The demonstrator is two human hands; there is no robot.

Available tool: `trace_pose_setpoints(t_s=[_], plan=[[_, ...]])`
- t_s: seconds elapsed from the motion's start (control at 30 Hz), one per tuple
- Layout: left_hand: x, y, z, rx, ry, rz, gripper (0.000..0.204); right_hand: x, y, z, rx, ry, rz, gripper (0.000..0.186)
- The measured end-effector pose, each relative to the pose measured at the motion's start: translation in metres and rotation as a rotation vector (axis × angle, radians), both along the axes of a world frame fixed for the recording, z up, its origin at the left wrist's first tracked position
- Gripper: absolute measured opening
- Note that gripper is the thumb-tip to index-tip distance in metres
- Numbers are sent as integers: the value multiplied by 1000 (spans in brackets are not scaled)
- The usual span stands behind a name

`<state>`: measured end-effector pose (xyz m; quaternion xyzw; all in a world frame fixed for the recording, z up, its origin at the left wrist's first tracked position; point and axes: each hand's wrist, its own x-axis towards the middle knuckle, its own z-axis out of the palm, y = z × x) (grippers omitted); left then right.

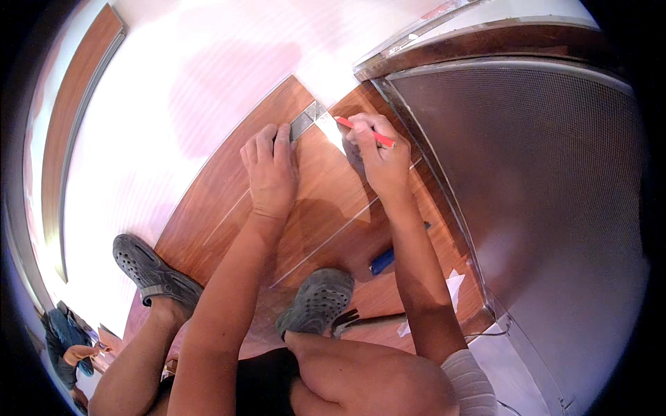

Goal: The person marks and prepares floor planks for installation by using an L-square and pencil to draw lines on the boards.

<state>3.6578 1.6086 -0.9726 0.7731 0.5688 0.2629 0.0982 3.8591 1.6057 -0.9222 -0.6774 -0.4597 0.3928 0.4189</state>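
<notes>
My left hand (269,166) presses flat on a brown wooden floor plank (326,187), its fingertips holding down a metal square ruler (305,121) at the plank's far end. My right hand (378,156) grips a red pencil (364,132) whose tip rests beside the ruler's edge on the plank. Both forearms reach forward from my crouched body.
My grey perforated shoes (149,267) (318,298) stand on the laid planks. A blue tool (383,260) and a hammer (361,320) lie near my right foot. A perforated metal panel (548,187) rises on the right. White underlay (173,90) lies on the left. A person (66,340) crouches at lower left.
</notes>
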Motion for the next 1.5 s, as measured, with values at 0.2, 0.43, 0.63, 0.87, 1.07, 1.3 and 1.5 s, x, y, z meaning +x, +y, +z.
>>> trace_pose_setpoints(t_s=[0.2,0.43,0.63,0.87,1.07,1.3,1.5], plan=[[0,0,3,-21,-13,-8,46,-6,7,5,65,-85,81,18],[1,1,4,-14,14,-6,38,-1,3,-3,80,-99,65,17],[2,2,3,6,12,-7,39,3,2,9,31,-160,112,15],[4,1,4,21,64,-4,40,44,-42,26,-92,-301,198,13],[7,2,-1,34,26,-16,37,28,-31,14,90,-283,155,13],[6,1,5,-6,39,6,36,39,-67,26,-54,-295,86,13],[-1,7,10,-79,33,-31,34,5,-84,24,118,-217,-27,8]])
